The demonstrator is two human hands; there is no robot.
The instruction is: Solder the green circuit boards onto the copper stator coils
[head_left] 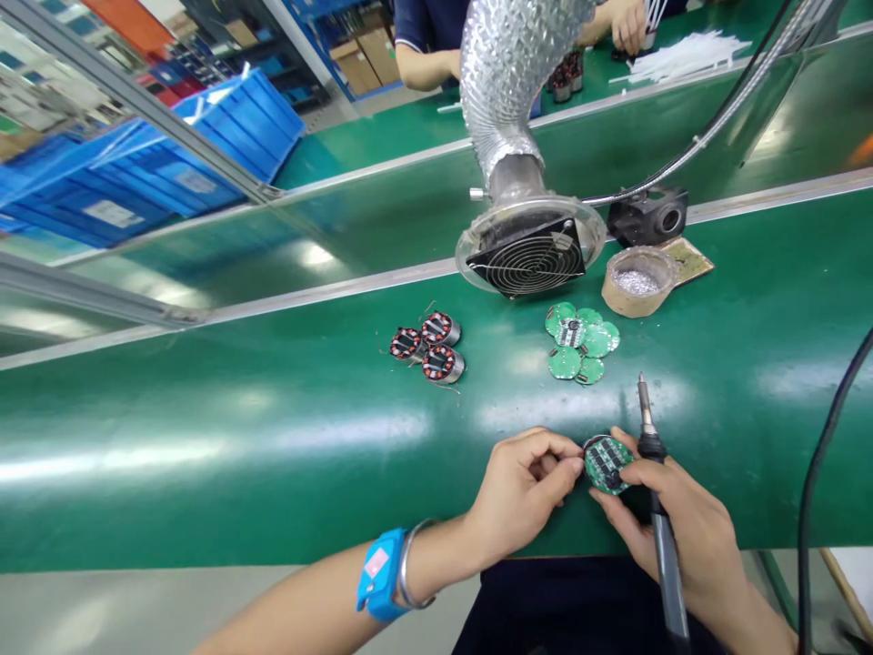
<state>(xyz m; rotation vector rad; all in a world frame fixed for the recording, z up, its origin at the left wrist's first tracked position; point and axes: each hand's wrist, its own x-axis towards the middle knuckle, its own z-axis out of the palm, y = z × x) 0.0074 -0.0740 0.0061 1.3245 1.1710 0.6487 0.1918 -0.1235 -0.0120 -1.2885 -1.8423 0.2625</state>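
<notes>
My right hand point(682, 523) grips a round green circuit board point(607, 462) with black components on its face. A dark reddish rim shows under the board's upper left edge; the part below it is mostly hidden. The same hand also carries a soldering iron point(656, 455), which lies across the fingers with its metal tip pointing away from me. At the board's left edge, my left hand point(528, 487) is closed in a pinch. Whatever is between its fingertips is too small to make out. A blue strap and a metal bangle circle the left wrist.
Three motor stators point(442, 362) with loose wire ends stand left of a pile of green circuit boards point(576, 341). Beyond are a fume extractor fan point(532, 259), a solder-filled tub point(637, 287) and a black iron holder point(647, 218). Across the divider, a co-worker's hand point(627, 25) is near white sticks.
</notes>
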